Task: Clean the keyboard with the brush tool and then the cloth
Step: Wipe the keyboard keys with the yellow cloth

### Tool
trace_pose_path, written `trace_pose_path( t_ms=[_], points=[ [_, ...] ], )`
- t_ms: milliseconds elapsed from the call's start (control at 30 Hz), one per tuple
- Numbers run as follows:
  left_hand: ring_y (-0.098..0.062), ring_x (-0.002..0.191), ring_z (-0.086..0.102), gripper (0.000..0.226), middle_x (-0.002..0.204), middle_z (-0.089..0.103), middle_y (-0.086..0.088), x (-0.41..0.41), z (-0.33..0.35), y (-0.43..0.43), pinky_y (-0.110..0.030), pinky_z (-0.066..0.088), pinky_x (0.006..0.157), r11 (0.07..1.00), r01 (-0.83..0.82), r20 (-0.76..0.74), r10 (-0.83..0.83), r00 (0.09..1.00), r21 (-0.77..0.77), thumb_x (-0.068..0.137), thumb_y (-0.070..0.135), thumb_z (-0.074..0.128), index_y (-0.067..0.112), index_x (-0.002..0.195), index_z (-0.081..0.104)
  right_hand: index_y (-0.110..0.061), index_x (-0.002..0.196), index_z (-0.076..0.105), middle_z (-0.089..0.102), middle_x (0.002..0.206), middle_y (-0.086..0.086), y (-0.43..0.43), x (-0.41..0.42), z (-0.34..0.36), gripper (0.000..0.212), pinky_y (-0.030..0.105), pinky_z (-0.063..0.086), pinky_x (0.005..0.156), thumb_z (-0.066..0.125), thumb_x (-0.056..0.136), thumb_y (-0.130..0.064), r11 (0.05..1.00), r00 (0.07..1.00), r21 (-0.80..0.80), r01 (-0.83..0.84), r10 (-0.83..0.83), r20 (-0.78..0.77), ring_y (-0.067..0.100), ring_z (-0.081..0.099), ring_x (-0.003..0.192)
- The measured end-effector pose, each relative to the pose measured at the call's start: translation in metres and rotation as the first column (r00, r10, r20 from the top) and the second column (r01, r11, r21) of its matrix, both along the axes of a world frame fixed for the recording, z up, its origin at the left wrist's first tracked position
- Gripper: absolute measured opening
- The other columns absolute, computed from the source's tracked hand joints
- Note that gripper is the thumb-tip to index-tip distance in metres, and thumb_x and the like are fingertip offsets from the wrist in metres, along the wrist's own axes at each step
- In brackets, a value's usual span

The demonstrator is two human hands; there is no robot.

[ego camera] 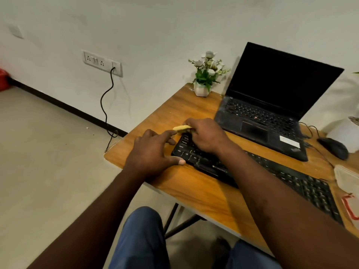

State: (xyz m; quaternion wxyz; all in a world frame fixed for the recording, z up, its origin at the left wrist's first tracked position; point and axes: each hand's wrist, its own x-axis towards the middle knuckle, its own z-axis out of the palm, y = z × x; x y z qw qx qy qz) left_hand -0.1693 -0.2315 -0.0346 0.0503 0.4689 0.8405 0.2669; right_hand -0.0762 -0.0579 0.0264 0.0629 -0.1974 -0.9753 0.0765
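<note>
Right hand (206, 135) clenched around yellow plastic brush tool (181, 128) over left end of black keyboard (272, 171) on wooden table (204, 191). Left hand (153, 152) spread open, steadying keyboard edge. Risk: hard strokes could pop keycaps.

Right hand (204, 135) gripping a yellow brush (181, 128) over the left end of the black keyboard (272, 171), fingers curling round the handle. Left hand (153, 152) lying spread on the wooden table (204, 193), thumb touching the keyboard's near corner. Open laptop (272, 105) sitting just behind, screen dark; potted flowers (206, 74) standing at the far corner; mouse (333, 147) lying to the right.
</note>
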Motion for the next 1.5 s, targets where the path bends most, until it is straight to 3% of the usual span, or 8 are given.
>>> trace_pose_path(
  t_ms=[233,467,567,700,800,1033,1200,1500],
  points=[
    [-0.02,0.127,0.043,0.094,0.133,0.057,0.012,-0.007,-0.008,-0.001,-0.045,0.034,0.099,0.996,-0.061,-0.016,0.062,0.998,0.072,0.068,0.077,0.074,0.038,0.144,0.034,-0.026,0.121,0.065,0.071,0.101,0.002,-0.033,0.017,-0.01,0.023,0.042,0.05,0.076,0.051,0.103,-0.025,0.99,0.99,-0.004,-0.138,0.138,0.014,0.025,0.062,0.09],
    [-0.022,0.121,0.049,0.084,0.127,0.061,0.009,-0.01,-0.013,-0.002,-0.048,0.037,0.096,0.988,-0.051,-0.008,0.053,0.999,0.143,0.074,0.071,0.072,0.032,0.141,0.04,-0.016,0.134,0.064,0.071,0.128,0.007,-0.066,0.056,-0.02,0.042,0.05,0.053,0.095,0.048,0.096,-0.025,0.964,0.965,0.012,-0.264,0.264,-0.004,0.031,0.065,0.115],
    [-0.022,0.127,0.045,0.084,0.134,0.059,0.01,-0.01,-0.012,-0.002,-0.046,0.035,0.098,0.995,-0.03,-0.025,0.033,0.999,0.1,0.075,0.072,0.074,0.035,0.143,0.041,-0.019,0.132,0.067,0.073,0.125,0.004,-0.058,0.074,-0.022,0.039,0.048,0.05,0.1,0.052,0.096,-0.023,0.968,0.965,0.062,-0.244,0.249,-0.086,0.027,0.067,0.114],
    [-0.023,0.136,0.037,0.07,0.146,0.053,0.008,-0.009,-0.01,0.0,-0.049,0.031,0.106,1.0,-0.023,-0.104,0.023,0.994,-0.002,0.084,0.069,0.067,0.039,0.144,0.047,-0.024,0.134,0.066,0.067,0.138,0.007,-0.06,0.099,-0.029,0.045,0.05,0.048,0.105,0.044,0.095,-0.027,0.972,0.976,0.1,-0.213,0.216,-0.015,0.028,0.062,0.128],
    [-0.023,0.138,0.034,0.075,0.15,0.048,0.009,-0.007,-0.008,0.0,-0.05,0.029,0.108,0.998,-0.017,-0.124,0.01,0.992,-0.053,0.084,0.077,0.06,0.043,0.148,0.045,-0.024,0.129,0.07,0.07,0.133,0.006,-0.055,0.117,-0.031,0.048,0.049,0.051,0.1,0.038,0.094,-0.034,0.972,0.979,0.126,-0.199,0.203,-0.024,0.028,0.067,0.121],
    [-0.02,0.132,0.036,0.073,0.144,0.052,0.011,-0.004,-0.007,-0.002,-0.047,0.03,0.103,0.997,0.038,-0.164,-0.047,0.985,-0.062,0.088,0.078,0.051,0.045,0.153,0.042,-0.02,0.129,0.069,0.073,0.125,0.006,-0.047,0.13,-0.034,0.044,0.052,0.048,0.101,0.042,0.097,-0.033,0.992,0.974,0.109,-0.069,0.091,-0.207,0.027,0.065,0.121],
    [-0.02,0.127,0.039,0.087,0.138,0.056,0.012,-0.004,-0.007,-0.003,-0.046,0.034,0.096,0.994,0.058,-0.188,-0.075,0.979,-0.095,0.079,0.085,0.026,0.042,0.153,0.045,-0.021,0.133,0.068,0.07,0.133,0.004,-0.069,0.095,-0.037,0.038,0.055,0.042,0.106,0.057,0.096,-0.019,0.992,0.983,0.087,-0.097,0.109,-0.15,0.027,0.055,0.136],
    [-0.017,0.129,0.038,0.081,0.14,0.054,0.014,-0.006,-0.006,-0.001,-0.046,0.033,0.101,0.996,0.054,-0.139,-0.064,0.988,-0.071,0.08,0.084,0.042,0.042,0.149,0.049,-0.028,0.131,0.068,0.068,0.135,-0.009,-0.036,0.169,-0.047,0.045,0.045,0.041,0.102,0.045,0.093,-0.032,0.984,0.968,0.095,-0.153,0.169,-0.184,0.017,0.055,0.136]
  ],
)
